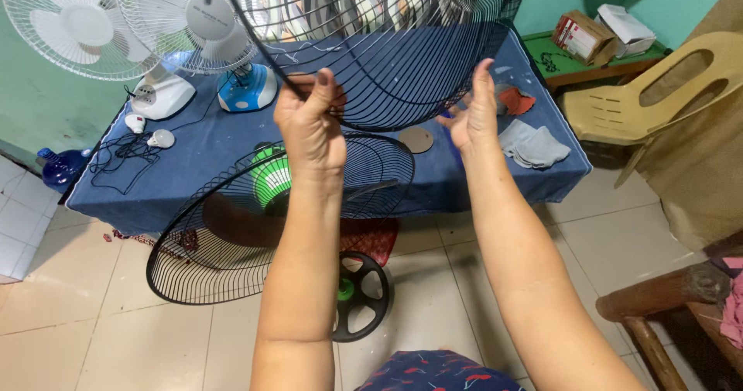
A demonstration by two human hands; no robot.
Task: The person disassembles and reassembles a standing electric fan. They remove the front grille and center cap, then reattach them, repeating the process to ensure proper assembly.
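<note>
white fans (pixel 116 19) | beige plastic chair (pixel 658 89) | cardboard box (pixel 584 36) | grey cloth (pixel 534 145)

A black wire fan grille (pixel 402 50) is held up over a tabletop (pixel 232 139) covered in dark blue cloth. A second black grille (pixel 232 228) surrounds a bright green motor (pixel 272 180). Two white fans (pixel 85 23) stand behind, one on a blue base (pixel 246 87). The wall (pixel 31 104) is teal, the floor tiles (pixel 464 298) beige.

teal wall (pixel 23 97), tiled floor (pixel 457 290), plastic chair (pixel 650 101)
</note>
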